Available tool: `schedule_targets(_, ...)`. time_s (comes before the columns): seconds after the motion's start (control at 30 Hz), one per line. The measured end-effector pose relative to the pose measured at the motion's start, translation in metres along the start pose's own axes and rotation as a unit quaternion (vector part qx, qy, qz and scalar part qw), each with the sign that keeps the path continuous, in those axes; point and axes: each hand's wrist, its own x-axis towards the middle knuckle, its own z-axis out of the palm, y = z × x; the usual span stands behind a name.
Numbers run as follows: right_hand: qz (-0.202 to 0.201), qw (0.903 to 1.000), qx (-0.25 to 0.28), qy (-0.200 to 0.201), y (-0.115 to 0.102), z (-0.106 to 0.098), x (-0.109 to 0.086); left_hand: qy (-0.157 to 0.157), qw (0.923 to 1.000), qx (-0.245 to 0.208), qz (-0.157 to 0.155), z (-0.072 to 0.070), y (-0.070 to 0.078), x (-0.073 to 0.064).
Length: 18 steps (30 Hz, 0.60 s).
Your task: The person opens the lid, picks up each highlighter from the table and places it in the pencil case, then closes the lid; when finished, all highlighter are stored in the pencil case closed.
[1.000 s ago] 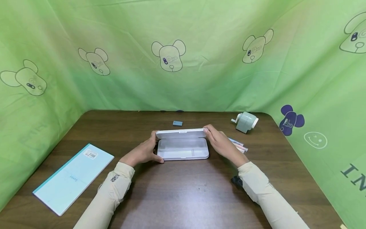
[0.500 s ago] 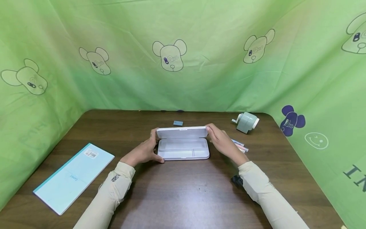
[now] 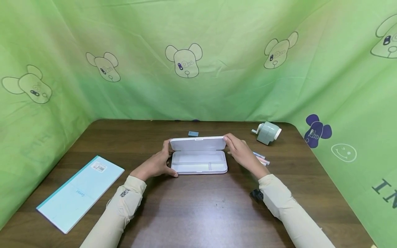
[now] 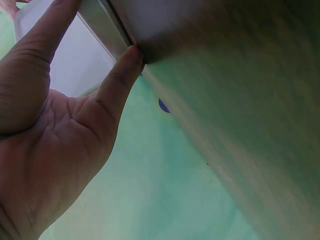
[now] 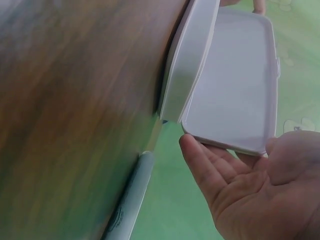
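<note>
A white pencil case [image 3: 189, 157] lies on the brown table with its lid [image 3: 198, 144] raised at the back. Inside are bare compartments split by thin dividers. My left hand [image 3: 156, 164] holds the left end, thumb at the front corner and fingers up by the lid. In the left wrist view a fingertip [image 4: 132, 54] presses the case's lower edge. At the other end, my right hand [image 3: 243, 155] grips the lid's right edge between thumb and fingers. The right wrist view shows the lid's pale inner face [image 5: 230, 80] above that hand's fingers.
Several pens [image 3: 263, 160] lie right of the case, partly hidden by the right hand. A blue eraser [image 3: 193, 134] sits behind the lid. A grey-green pencil sharpener [image 3: 267, 133] with a crank stands at back right. A light-blue notebook [image 3: 81, 193] lies at left.
The lid has tilted up a little further over the last second, with the right hand rising slightly along with it. My left hand stays at the case's left end.
</note>
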Motion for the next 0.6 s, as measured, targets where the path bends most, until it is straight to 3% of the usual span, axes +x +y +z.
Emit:
schedule_targets(0.27, 0.032, 0.9992, 0.006, 0.021, -0.0004, 0.0017, 0.0014, -0.001, 0.9998, -0.014, 0.015, 0.0003, 0.0007, 0.0)
schedule_targets(0.4, 0.053, 0.9979, 0.026, 0.027, -0.0004, 0.0018, 0.0017, -0.007, 0.9997, -0.02, 0.008, -0.0011, 0.001, -0.0005)
schedule_targets(0.6, 0.055, 0.9976, 0.026, 0.032, 0.0, 0.0011, 0.0029, -0.014, 0.9996, -0.023, 0.011, -0.0017, -0.0023, 0.0007)
